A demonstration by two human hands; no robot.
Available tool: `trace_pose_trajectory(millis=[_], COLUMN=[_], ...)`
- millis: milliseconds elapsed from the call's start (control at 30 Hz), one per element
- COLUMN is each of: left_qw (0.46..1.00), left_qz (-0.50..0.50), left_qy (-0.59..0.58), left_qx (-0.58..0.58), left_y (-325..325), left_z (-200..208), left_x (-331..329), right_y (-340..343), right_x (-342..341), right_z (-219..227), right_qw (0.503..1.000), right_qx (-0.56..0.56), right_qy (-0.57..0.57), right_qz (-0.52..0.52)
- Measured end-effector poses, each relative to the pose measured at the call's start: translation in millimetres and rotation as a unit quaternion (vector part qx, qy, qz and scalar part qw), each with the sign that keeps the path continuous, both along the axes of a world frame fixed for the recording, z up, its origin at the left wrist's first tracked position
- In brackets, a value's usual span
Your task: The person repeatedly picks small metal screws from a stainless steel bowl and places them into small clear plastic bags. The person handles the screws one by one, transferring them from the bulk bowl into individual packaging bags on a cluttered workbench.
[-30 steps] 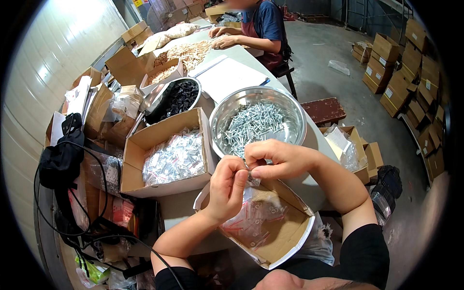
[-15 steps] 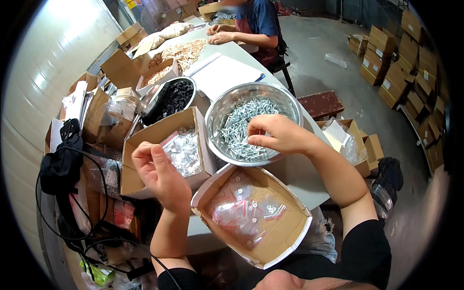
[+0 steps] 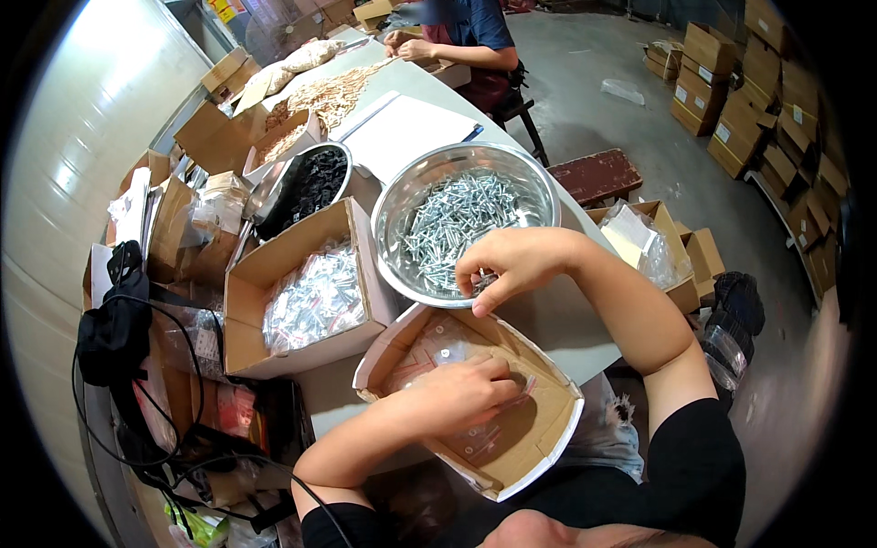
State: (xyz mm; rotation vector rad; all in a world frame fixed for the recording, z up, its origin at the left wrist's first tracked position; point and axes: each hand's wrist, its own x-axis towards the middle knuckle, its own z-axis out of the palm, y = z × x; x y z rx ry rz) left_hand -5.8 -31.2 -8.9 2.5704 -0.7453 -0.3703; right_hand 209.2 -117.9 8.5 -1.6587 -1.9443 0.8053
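A steel bowl [image 3: 388, 251] holds a heap of silvery screws [image 3: 457, 215]. My right hand [image 3: 525, 260] is at its near rim, the fingers curled in a pinch around a few screws that show only in part. In front of the bowl is a cardboard tray [image 3: 539, 438] with small clear zip bags [image 3: 443, 352] with red strips. My left hand [image 3: 461, 393] reaches into this tray, palm down and fingers bent, closed on a small zip bag [image 3: 527, 391] by the fingertips. The hand covers much of that bag.
Left of the bowl stands a carton [image 3: 365, 338] of filled bags [image 3: 315, 297]. Behind it is a container of black parts [image 3: 315, 187]. Papers [image 3: 402, 137] and a pile of wooden pieces [image 3: 329, 96] lie farther up the table, where another person [image 3: 466, 50] sits. A red-brown bench [image 3: 596, 176] is at the right.
My left hand has swung from above the bag carton down into the tray of empty bags. My right hand has drawn back from over the screws to the bowl's near rim.
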Motion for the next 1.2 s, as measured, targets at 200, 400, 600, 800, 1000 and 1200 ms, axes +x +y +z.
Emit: trace_pose_trajectory(millis=[200,400,600,800,1000,1200], left_qw=[0.999,0.994,0.991,0.925,0.926,0.909], left_qz=[0.01,0.014,0.094,0.269,0.271,0.276], left_qy=[-0.049,-0.101,-0.09,0.021,-0.007,-0.093], left_qx=[-0.011,0.028,-0.037,-0.268,-0.264,-0.298], left_y=[-0.9,-9.5,-2.3,0.0,5.1,5.2], left_z=[-7.0,-12.4,-10.6,6.7,6.6,0.8], left_x=[2.6,-3.5,0.8,3.5,5.5,10.0], right_y=[-0.3,2.4,1.7,0.4,1.0,1.9], right_x=[5.7,7.5,15.7,14.8,15.0,16.9], right_z=[-5.5,-4.6,-1.5,1.6,-0.6,-8.8], right_qw=[0.983,0.898,0.834,0.831,0.852,0.842], right_qx=[0.017,-0.006,-0.04,-0.047,-0.051,-0.026], right_qy=[0.166,0.382,0.495,0.504,0.475,0.481], right_qz=[-0.076,-0.221,-0.241,-0.232,-0.217,-0.242])
